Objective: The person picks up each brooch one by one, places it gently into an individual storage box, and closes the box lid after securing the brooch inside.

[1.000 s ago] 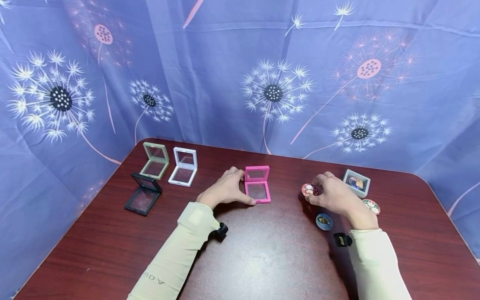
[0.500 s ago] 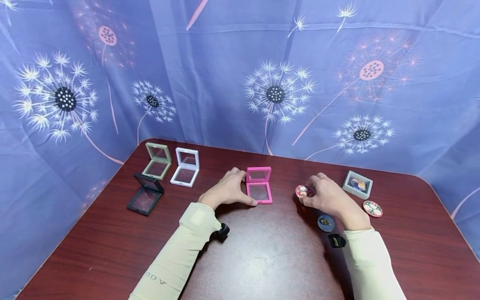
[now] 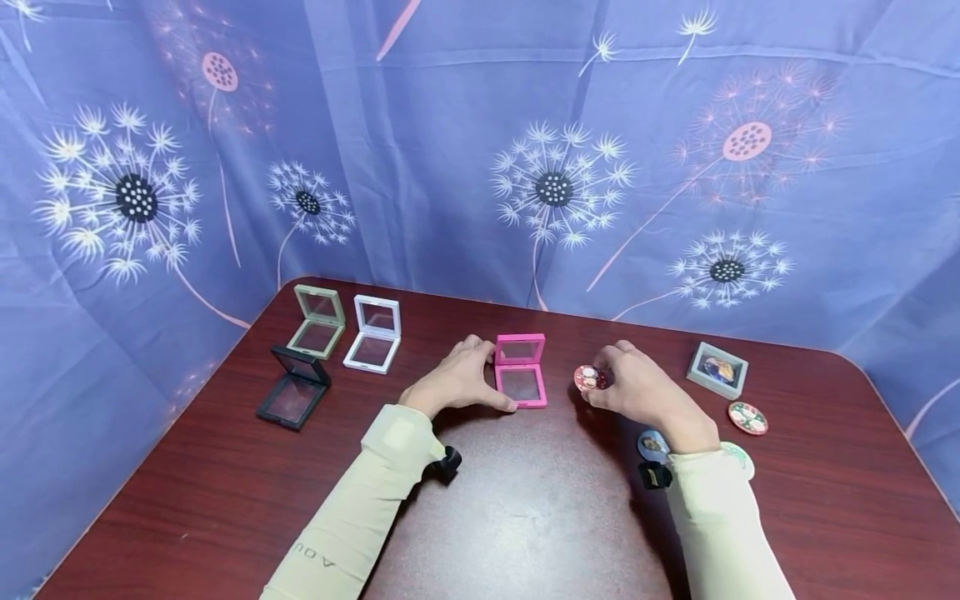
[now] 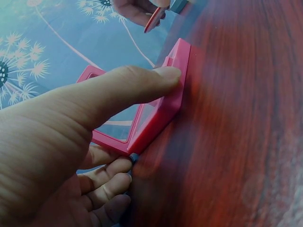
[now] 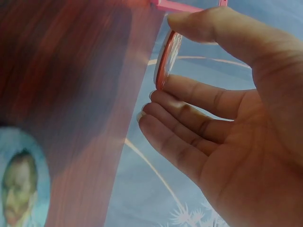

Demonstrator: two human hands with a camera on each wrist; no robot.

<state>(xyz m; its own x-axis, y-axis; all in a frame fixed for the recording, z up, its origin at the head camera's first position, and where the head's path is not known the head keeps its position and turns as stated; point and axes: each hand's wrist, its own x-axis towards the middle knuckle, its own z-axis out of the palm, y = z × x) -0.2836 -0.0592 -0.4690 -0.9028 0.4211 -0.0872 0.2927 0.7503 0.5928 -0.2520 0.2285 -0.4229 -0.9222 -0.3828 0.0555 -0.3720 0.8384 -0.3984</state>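
Red badge [image 3: 587, 378] partly hidden, right hand [image 3: 641, 390] pinching it

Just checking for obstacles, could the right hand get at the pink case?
Probably yes: nothing visible stands between the pink case and the right hand pinching its red disc, while the left hand holds the case's left side.

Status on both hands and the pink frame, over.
Left hand holds pink frame, lid open. Right hand pinches red disc. Nothing visible between disc and frame.
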